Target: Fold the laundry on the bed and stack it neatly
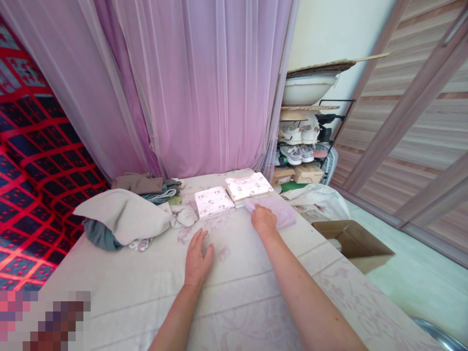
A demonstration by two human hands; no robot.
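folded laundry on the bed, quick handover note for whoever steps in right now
Left hand: flat and open on the floral bedsheet, holding nothing.
Right hand: pressing on the folded lilac cloth; whether its grip is closed can't be told.
Done: two folded white patterned cloths lie side by side just behind.
Left: loose pile of grey and beige clothes on the left, unfolded.

Beyond the hands hangs a sheer pink curtain (204,83); to their right stand a shoe rack (310,141), a slatted wooden door (413,122) and pale floor (413,278).
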